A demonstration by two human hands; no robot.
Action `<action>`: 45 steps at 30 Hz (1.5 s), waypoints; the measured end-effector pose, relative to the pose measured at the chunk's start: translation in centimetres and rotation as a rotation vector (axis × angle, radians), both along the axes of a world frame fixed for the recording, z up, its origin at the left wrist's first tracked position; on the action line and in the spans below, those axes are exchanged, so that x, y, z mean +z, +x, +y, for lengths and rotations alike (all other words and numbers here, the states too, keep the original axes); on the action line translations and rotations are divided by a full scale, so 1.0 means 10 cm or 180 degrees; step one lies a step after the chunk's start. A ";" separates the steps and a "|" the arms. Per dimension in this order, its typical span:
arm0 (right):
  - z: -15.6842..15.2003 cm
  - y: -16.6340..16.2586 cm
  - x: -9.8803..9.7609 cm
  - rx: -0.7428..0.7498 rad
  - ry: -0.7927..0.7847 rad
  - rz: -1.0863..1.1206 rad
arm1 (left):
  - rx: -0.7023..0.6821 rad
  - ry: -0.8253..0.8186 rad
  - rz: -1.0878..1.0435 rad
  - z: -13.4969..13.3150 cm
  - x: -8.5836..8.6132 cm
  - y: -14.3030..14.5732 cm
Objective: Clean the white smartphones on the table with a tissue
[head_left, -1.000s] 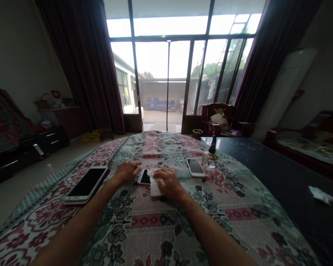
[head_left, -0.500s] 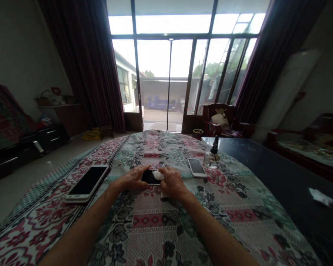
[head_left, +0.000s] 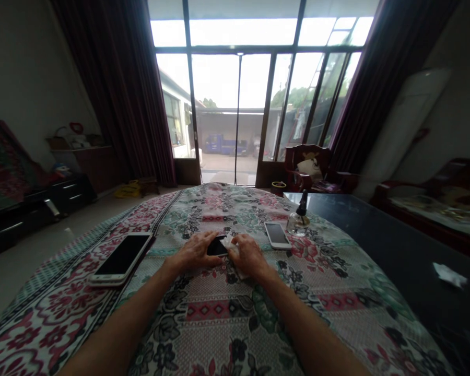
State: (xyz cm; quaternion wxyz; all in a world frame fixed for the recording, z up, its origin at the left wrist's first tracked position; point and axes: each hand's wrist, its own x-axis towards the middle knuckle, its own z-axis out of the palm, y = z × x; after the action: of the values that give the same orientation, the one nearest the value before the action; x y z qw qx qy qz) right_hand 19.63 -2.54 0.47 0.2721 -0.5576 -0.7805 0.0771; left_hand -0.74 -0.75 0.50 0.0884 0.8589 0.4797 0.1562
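A dark-screened smartphone [head_left: 218, 246] lies flat on the flowered tablecloth in front of me. My left hand [head_left: 196, 251] grips its left end, thumb along the near edge and fingers at the far edge. Pinched in my right hand [head_left: 249, 255] is a crumpled white tissue [head_left: 227, 242], pressed at the right part of the screen. My right fingers cover the phone's right end. A white smartphone [head_left: 277, 235] lies to the right of my hands, and a larger white smartphone [head_left: 121, 259] with a dark screen lies to the left.
A clear glass bottle with a black top [head_left: 300, 219] stands beyond the right-hand phone. Another crumpled tissue [head_left: 449, 275] lies on the dark glossy tabletop [head_left: 376, 230] at the right. The cloth-covered table [head_left: 219, 324] has its rounded far edge before the glass doors.
My left hand has slid right along the phone, covering more of its left end. My right hand has moved slightly right with the tissue.
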 end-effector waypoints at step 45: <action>0.06 -0.09 0.14 0.0450 0.0366 0.2746 | -0.0475 -0.1451 -0.2231 -0.10 0.49 -0.13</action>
State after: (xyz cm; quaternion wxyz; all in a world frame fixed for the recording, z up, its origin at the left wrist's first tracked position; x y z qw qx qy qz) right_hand 18.69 -1.97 1.91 0.5976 -0.4036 -0.6347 0.2777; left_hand -2.07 -1.76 5.36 0.4449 0.7447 0.3793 0.3219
